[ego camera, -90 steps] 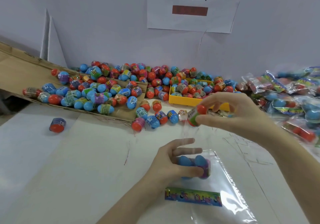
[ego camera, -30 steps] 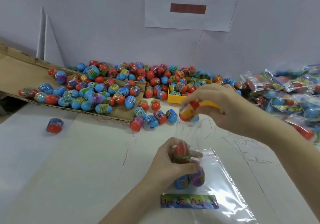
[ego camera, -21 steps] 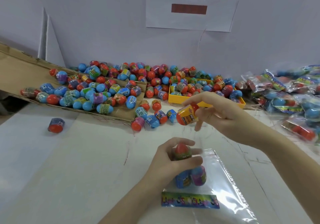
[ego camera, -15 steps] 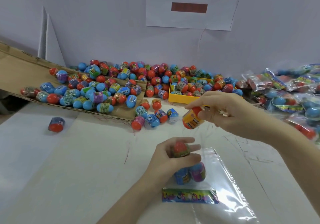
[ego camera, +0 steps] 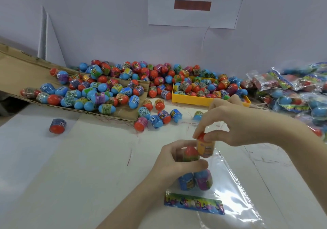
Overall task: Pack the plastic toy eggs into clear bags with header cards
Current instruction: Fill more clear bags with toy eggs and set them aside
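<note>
Orange-banded and red-capped, a plastic toy egg (ego camera: 204,146) hangs at the mouth of a clear bag (ego camera: 228,189), pinched at its top between the thumb and fingertips of a person's right hand (ego camera: 228,122). Just beside it, touching, a red-topped egg (ego camera: 190,153) sits in the curled fingers and thumb of the left hand (ego camera: 174,163), which grips it through the bag's upper part. Two blue eggs (ego camera: 195,180) lie lower in the bag, above its multicoloured header card (ego camera: 193,203). The bag lies flat on a white desk (ego camera: 88,175). Beyond the hands, loose eggs (ego camera: 155,117) lie scattered on the desk, many more are heaped on a tilted sheet of cardboard (ego camera: 17,73) at left, and a yellow tray (ego camera: 192,100) holds others. One lone egg (ego camera: 57,126) lies well apart at left. Filled bags (ego camera: 297,94) are piled at right. A paper sign (ego camera: 192,4) hangs on the wall behind.
</note>
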`<state>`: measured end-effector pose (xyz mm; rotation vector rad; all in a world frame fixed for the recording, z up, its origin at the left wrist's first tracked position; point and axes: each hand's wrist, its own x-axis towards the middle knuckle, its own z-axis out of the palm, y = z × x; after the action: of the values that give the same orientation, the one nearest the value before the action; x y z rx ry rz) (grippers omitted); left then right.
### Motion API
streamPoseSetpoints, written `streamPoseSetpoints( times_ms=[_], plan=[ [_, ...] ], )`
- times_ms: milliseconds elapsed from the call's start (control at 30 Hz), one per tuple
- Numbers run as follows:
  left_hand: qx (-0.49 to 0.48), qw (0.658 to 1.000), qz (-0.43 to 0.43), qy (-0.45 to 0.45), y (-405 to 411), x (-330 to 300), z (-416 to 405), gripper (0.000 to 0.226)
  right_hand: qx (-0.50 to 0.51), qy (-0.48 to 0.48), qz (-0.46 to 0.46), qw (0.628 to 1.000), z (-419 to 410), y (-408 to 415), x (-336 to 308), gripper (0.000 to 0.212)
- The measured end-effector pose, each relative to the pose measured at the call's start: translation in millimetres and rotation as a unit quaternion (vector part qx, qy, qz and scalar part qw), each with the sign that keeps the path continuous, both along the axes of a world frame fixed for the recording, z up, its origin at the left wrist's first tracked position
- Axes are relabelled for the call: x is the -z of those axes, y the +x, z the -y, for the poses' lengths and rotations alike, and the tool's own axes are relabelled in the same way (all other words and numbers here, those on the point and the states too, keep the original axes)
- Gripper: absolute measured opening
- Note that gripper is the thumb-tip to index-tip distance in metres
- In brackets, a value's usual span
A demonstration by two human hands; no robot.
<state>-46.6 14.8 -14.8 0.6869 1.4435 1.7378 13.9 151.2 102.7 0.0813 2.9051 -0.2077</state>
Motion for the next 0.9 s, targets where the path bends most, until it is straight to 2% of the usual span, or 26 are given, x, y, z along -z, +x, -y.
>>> streamPoseSetpoints(
  times_ms=[100, 267, 500, 633, 733, 900],
  plan=[
    [0.011, 1.0, -0.003, -0.001, 0, 0, 0, 0.035, -0.015, 0.002, 0.015, 1.0, 0, -1, -1, 0.016],
    [0.008, 1.0, -0.008, -0.012, -1, 0, 0, 0.038, 0.026, -0.01, 0.017, 0.999, -2, -1, 4, 0.016],
    [0.019, 1.0, 0.016, -0.004, 0, 0, -1, 0.036, 0.006, 0.004, 0.087, 0.996, -5, -5, -1, 0.015],
    [0.016, 1.0, -0.009, 0.009, 1, -1, 0, 0.041, 0.003, 0.035, 0.123, 0.992, -1, -13, 0, 0.033],
    [0.009, 1.0, -0.015, 0.014, 1, -2, 1, 0.046, -0.003, 0.049, 0.111, 0.993, 1, -17, 7, 0.035],
    [-0.007, 1.0, -0.02, 0.012, 0, -1, 0, 0.046, 0.006, 0.016, 0.051, 0.999, 1, -17, 17, 0.022]
  ],
)
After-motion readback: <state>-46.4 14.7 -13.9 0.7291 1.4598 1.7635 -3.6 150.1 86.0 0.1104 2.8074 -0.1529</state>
